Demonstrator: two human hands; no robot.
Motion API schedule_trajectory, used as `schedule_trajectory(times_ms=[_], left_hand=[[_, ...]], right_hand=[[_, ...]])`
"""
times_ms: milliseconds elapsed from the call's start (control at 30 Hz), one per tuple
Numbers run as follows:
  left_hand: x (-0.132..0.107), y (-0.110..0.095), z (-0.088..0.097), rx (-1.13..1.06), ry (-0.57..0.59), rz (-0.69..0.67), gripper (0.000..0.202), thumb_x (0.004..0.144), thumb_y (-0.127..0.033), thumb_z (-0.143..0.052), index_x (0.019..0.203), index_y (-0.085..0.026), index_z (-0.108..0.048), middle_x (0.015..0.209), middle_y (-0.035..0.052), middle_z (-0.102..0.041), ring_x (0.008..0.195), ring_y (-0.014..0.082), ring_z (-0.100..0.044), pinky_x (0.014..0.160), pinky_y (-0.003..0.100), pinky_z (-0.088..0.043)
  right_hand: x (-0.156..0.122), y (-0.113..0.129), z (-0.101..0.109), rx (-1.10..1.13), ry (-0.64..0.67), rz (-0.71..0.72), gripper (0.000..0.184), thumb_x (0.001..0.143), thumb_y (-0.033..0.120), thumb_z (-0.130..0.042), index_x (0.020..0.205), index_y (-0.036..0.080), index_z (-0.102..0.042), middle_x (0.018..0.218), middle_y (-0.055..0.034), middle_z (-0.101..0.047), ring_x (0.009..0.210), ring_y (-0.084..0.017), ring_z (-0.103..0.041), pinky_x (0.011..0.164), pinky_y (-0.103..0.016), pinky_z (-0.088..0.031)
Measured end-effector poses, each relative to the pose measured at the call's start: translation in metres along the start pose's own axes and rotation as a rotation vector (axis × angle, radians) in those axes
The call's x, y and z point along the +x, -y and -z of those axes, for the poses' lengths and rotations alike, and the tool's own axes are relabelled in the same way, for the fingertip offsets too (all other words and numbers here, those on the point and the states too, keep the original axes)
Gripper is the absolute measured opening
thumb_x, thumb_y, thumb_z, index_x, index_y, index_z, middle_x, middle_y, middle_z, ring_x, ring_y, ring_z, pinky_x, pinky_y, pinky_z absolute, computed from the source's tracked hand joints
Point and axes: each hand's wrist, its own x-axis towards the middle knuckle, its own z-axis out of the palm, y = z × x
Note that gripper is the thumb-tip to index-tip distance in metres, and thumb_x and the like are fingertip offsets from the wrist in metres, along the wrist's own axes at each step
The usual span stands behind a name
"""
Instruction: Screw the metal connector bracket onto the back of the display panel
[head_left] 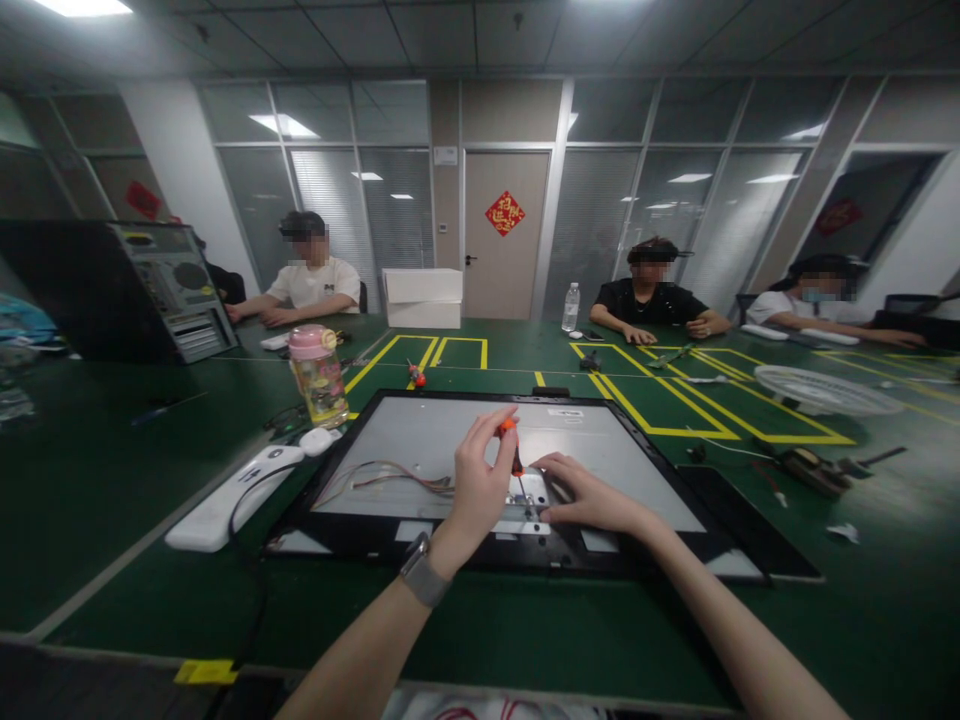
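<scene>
My left hand (pixel 484 465), with a watch on its wrist, is closed around a screwdriver (pixel 511 428) with an orange and black handle. The screwdriver stands nearly upright, its shaft pointing down at a small metal bracket (pixel 534 488). The bracket sits near the front edge of a flat, black-framed display panel (pixel 442 425) with a grey metal back. At the bracket's right side rests my right hand (pixel 589 495), thumb and fingers apart. Whether it presses on the bracket is hard to make out. Thin coloured wires (pixel 405 470) run across the panel to the left.
To the left are a white power strip (pixel 236 500), a pink-lidded bottle (pixel 316 375) and a black computer case (pixel 172 290). A dark flat panel (pixel 750 520) and a power drill (pixel 817 468) lie to the right. Several people sit across the green table (pixel 600 640).
</scene>
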Motion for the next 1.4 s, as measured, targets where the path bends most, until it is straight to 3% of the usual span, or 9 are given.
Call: schedule_trajectory(times_ms=[167, 300, 400, 533, 700, 833, 1000, 1100, 1400], left_hand=[[-0.003, -0.004, 0.000, 0.008, -0.003, -0.055, 0.015, 0.087, -0.021, -0.057, 0.095, -0.018, -0.068, 0.090, 0.0051, -0.069, 0.085, 0.0158, -0.063, 0.079, 0.027, -0.049], [-0.003, -0.002, -0.001, -0.054, 0.106, 0.006, 0.024, 0.089, -0.018, -0.052, 0.109, -0.019, -0.064, 0.099, 0.0064, -0.070, 0.088, 0.0159, -0.066, 0.078, 0.026, -0.052], [0.000, 0.005, -0.001, -0.086, 0.203, 0.050, 0.035, 0.087, -0.016, -0.052, 0.121, -0.023, -0.057, 0.105, 0.0053, -0.069, 0.080, 0.0136, -0.068, 0.077, 0.026, -0.055], [0.003, 0.010, 0.001, -0.071, 0.119, 0.092, 0.036, 0.087, -0.019, -0.055, 0.123, -0.024, -0.056, 0.105, 0.0057, -0.068, 0.081, 0.0144, -0.069, 0.076, 0.027, -0.057], [0.011, 0.007, 0.008, -0.214, -0.101, 0.174, 0.042, 0.086, -0.025, -0.058, 0.126, -0.022, -0.047, 0.106, 0.0077, -0.065, 0.076, 0.0140, -0.069, 0.067, 0.025, -0.059], [0.019, 0.012, 0.019, -0.270, -0.223, 0.215, 0.042, 0.080, -0.029, -0.065, 0.117, -0.020, -0.047, 0.099, 0.0061, -0.064, 0.066, 0.0131, -0.068, 0.058, 0.025, -0.058], [0.022, 0.018, 0.039, -0.154, -0.224, 0.267, 0.041, 0.073, -0.031, -0.071, 0.108, -0.018, -0.053, 0.088, 0.0018, -0.061, 0.057, 0.0107, -0.064, 0.050, 0.021, -0.055], [0.021, 0.019, 0.047, -0.050, -0.228, 0.215, 0.039, 0.072, -0.031, -0.072, 0.106, -0.018, -0.056, 0.085, 0.0006, -0.060, 0.056, 0.0086, -0.061, 0.050, 0.019, -0.053], [0.017, 0.030, 0.048, 0.079, -0.215, 0.145, 0.037, 0.074, -0.030, -0.070, 0.108, -0.019, -0.057, 0.085, 0.0003, -0.059, 0.055, 0.0082, -0.059, 0.050, 0.019, -0.052]], right_hand=[[0.001, -0.001, 0.000, -0.006, 0.001, -0.003, 0.062, 0.071, 0.041, -0.073, 0.125, 0.019, -0.051, 0.128, -0.0110, -0.048, 0.121, -0.029, -0.044, 0.107, -0.044, -0.034], [0.000, -0.002, -0.001, 0.003, -0.006, -0.001, 0.062, 0.071, 0.040, -0.073, 0.125, 0.019, -0.051, 0.127, -0.0109, -0.048, 0.120, -0.029, -0.044, 0.106, -0.043, -0.034], [0.000, -0.002, -0.001, 0.000, -0.011, 0.001, 0.063, 0.071, 0.041, -0.073, 0.125, 0.018, -0.051, 0.128, -0.0109, -0.048, 0.120, -0.029, -0.044, 0.106, -0.043, -0.034], [0.000, 0.000, -0.001, -0.011, -0.001, -0.004, 0.063, 0.072, 0.042, -0.073, 0.126, 0.018, -0.051, 0.128, -0.0108, -0.048, 0.121, -0.028, -0.044, 0.107, -0.042, -0.034], [-0.001, 0.001, 0.001, -0.014, 0.006, -0.032, 0.066, 0.072, 0.046, -0.071, 0.129, 0.020, -0.050, 0.132, -0.0107, -0.046, 0.124, -0.029, -0.042, 0.108, -0.044, -0.032], [-0.001, 0.003, 0.002, -0.010, 0.015, -0.051, 0.066, 0.072, 0.046, -0.070, 0.129, 0.020, -0.049, 0.133, -0.0108, -0.046, 0.125, -0.030, -0.041, 0.109, -0.045, -0.031], [-0.001, 0.006, 0.002, -0.009, 0.023, -0.056, 0.068, 0.072, 0.046, -0.070, 0.130, 0.019, -0.049, 0.133, -0.0117, -0.045, 0.125, -0.031, -0.041, 0.109, -0.045, -0.030], [-0.001, 0.005, 0.002, -0.016, 0.017, -0.045, 0.067, 0.072, 0.045, -0.070, 0.129, 0.018, -0.049, 0.131, -0.0119, -0.046, 0.124, -0.030, -0.042, 0.109, -0.045, -0.031], [-0.001, 0.008, 0.004, -0.023, 0.029, -0.057, 0.068, 0.073, 0.045, -0.070, 0.130, 0.016, -0.047, 0.132, -0.0129, -0.045, 0.125, -0.029, -0.041, 0.110, -0.042, -0.031]])
